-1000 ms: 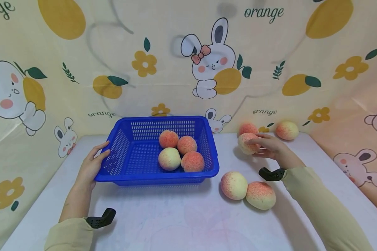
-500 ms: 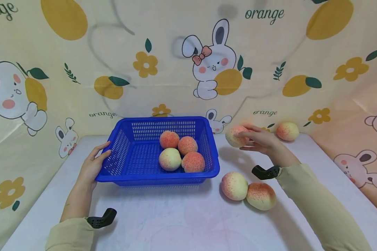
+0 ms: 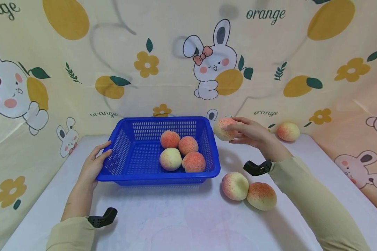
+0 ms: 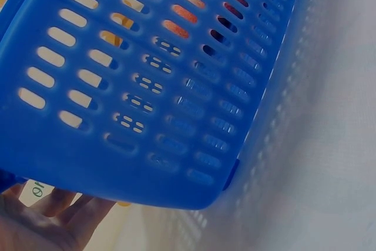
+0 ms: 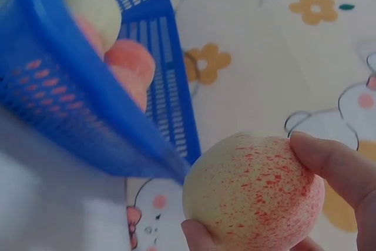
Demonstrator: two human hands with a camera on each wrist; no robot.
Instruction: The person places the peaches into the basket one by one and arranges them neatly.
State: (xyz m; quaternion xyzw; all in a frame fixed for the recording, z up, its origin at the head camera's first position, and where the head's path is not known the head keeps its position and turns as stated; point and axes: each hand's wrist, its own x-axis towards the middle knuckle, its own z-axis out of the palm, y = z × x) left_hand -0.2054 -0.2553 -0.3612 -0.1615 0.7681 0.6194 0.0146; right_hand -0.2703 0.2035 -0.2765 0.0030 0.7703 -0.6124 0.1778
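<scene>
My right hand (image 3: pixel 248 132) grips a pale peach with red speckles (image 3: pixel 225 129), held up just beyond the right rim of a blue plastic basket (image 3: pixel 163 181). In the right wrist view, thumb and fingers clasp that peach (image 5: pixel 252 192) beside the basket wall. My left hand (image 3: pixel 92 165) holds the basket's left rim; the left wrist view shows the hand (image 4: pixel 53 221) at the basket's corner. Inside the basket, towards its right side, several peaches sit together, among them a pale one (image 3: pixel 170 159) and a red one (image 3: pixel 193 162).
Two peaches touch each other on the white table (image 3: pixel 163 216) right of the basket: a pale one (image 3: pixel 235 186) and a redder one (image 3: pixel 261 196). Another peach (image 3: pixel 288 131) lies at the back right. A patterned cloth (image 3: pixel 176 69) hangs behind the table.
My right hand has lifted the speckled peach off the table and carried it left and up to the basket's rim. A red peach behind it is now hidden. The left hand keeps its place.
</scene>
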